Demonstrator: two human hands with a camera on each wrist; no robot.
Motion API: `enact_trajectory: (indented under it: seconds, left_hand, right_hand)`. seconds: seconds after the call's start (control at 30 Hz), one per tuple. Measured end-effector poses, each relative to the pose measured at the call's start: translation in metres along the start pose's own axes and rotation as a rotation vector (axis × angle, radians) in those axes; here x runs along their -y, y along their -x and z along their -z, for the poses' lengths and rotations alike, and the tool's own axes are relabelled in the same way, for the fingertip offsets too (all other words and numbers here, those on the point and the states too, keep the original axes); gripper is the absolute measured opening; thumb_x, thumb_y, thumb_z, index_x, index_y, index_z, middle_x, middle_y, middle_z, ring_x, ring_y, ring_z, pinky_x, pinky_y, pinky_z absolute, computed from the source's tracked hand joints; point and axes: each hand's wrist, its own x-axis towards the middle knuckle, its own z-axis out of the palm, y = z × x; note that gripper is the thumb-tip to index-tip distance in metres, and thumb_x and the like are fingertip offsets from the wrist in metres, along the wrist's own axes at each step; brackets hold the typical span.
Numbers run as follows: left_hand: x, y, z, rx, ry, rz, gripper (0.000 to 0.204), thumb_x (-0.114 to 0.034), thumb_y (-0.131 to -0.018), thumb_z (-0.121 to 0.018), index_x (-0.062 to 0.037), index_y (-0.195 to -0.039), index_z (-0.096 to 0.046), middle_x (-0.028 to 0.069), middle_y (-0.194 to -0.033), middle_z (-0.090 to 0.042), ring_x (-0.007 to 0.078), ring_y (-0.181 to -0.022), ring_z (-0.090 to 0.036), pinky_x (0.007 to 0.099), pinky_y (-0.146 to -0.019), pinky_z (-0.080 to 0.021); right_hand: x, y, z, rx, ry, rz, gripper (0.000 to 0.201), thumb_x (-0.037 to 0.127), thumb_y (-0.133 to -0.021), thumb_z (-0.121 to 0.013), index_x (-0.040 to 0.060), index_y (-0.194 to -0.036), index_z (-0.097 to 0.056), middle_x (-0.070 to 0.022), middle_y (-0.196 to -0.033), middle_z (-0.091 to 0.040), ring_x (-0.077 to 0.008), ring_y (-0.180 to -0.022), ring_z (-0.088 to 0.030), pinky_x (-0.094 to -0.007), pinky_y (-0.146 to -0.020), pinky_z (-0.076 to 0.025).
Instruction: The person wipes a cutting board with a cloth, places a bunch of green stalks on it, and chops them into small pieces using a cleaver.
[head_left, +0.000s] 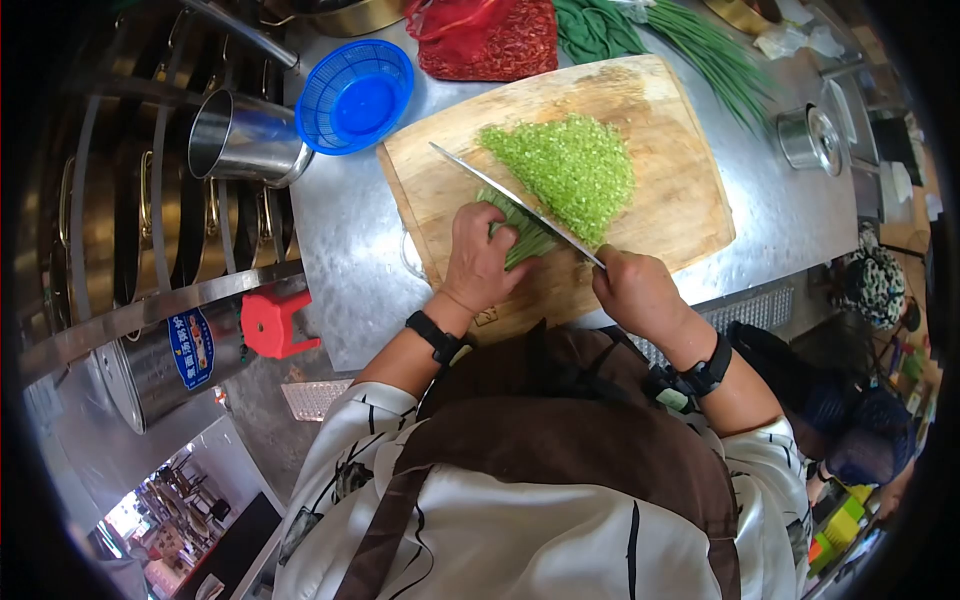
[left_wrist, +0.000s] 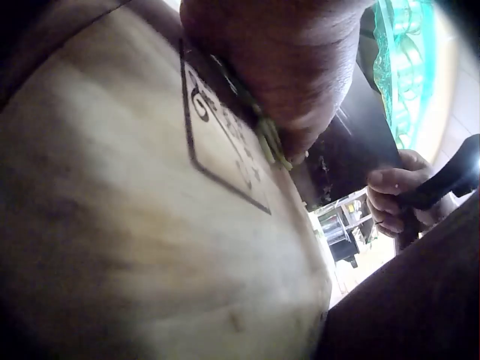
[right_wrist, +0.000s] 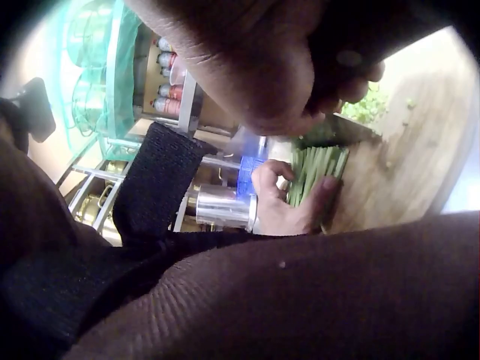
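Note:
On the wooden cutting board (head_left: 690,210) lies a heap of finely chopped green stalks (head_left: 575,170). My left hand (head_left: 478,262) grips a bundle of long green stalks (head_left: 525,235), fingers curled over it; the right wrist view shows the bundle (right_wrist: 319,169) between thumb and fingers of the left hand (right_wrist: 289,202). The knife (head_left: 520,200) stands between the bundle and the heap, its blade against the bundle's cut end. My right hand (head_left: 640,292) grips the knife's handle, which the hand mostly hides. In the left wrist view the right hand (left_wrist: 397,191) is behind the blade (left_wrist: 352,146).
Behind the board are a blue basket (head_left: 357,97), a red mesh bag (head_left: 485,40), green cloth (head_left: 598,30) and long green stalks (head_left: 705,55). A steel pot (head_left: 245,140) stands at the left, a lidded metal container (head_left: 810,140) at the right. A red stool (head_left: 272,322) is below left.

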Motion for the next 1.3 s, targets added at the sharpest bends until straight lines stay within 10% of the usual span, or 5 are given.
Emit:
enact_trajectory:
  seconds: [0.43, 0.63, 0.8, 1.3]
  left_hand:
    - [-0.002, 0.004, -0.001, -0.060, 0.066, 0.091, 0.062, -0.024, -0.054, -0.090, -0.0055, -0.096, -0.047, 0.0171, -0.108, -0.045, 0.0388, -0.106, -0.046, 0.0482, -0.094, -0.040]
    - [-0.022, -0.008, 0.014, -0.055, -0.077, 0.369, 0.099, -0.038, -0.057, -0.090, 0.0026, -0.132, -0.040, 0.0269, -0.135, -0.040, 0.0439, -0.129, -0.036, 0.0515, -0.111, -0.029]
    - [-0.031, -0.003, 0.010, 0.333, -0.183, 0.428, 0.120, -0.049, -0.062, -0.084, 0.0099, -0.146, -0.021, 0.0319, -0.148, -0.027, 0.0461, -0.142, -0.021, 0.0532, -0.118, -0.013]
    - [-0.007, 0.011, -0.009, -0.020, -0.049, 0.203, 0.083, -0.028, -0.059, -0.089, 0.0001, -0.119, -0.038, 0.0275, -0.130, -0.039, 0.0451, -0.121, -0.042, 0.0484, -0.104, -0.040]
  right_hand:
    - [0.003, 0.013, 0.014, -0.045, -0.039, -0.041, 0.016, 0.016, -0.090, -0.059, 0.0016, -0.084, -0.056, -0.0212, -0.069, -0.061, -0.0411, -0.066, -0.062, -0.0483, -0.061, -0.050]
    - [0.002, 0.018, 0.014, -0.032, -0.068, -0.088, 0.017, 0.014, -0.089, -0.062, -0.0004, -0.082, -0.056, -0.0227, -0.070, -0.060, -0.0426, -0.067, -0.061, -0.0481, -0.061, -0.049]
    - [0.003, 0.021, 0.009, -0.013, -0.057, -0.071, 0.017, 0.015, -0.090, -0.060, 0.0002, -0.083, -0.056, -0.0224, -0.070, -0.061, -0.0421, -0.067, -0.062, -0.0488, -0.062, -0.050]
    - [-0.005, 0.021, 0.001, -0.001, -0.061, -0.041, 0.015, 0.014, -0.090, -0.058, 0.0002, -0.086, -0.055, -0.0222, -0.067, -0.061, -0.0421, -0.065, -0.062, -0.0500, -0.062, -0.050]
